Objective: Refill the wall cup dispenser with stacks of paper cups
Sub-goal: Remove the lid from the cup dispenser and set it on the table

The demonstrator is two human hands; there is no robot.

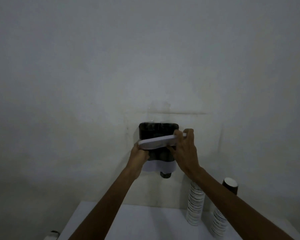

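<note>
A dark wall cup dispenser (156, 131) with a white base band hangs on the wall at centre, and a dark cup bottom pokes out below it. Its flat white lid (156, 142) is tilted across the front of the dispenser. My left hand (140, 153) grips the lid's lower left end. My right hand (186, 149) grips the lid's upper right end. Two stacks of paper cups stand on the white table at the right: a nearer-the-wall stack (195, 205) and a taller stack (221, 220) partly hidden behind my right forearm.
A white table (145, 222) sits below the dispenser against a plain pale wall. A small white object (51, 235) lies low at the left, off the table's edge. The room is dim.
</note>
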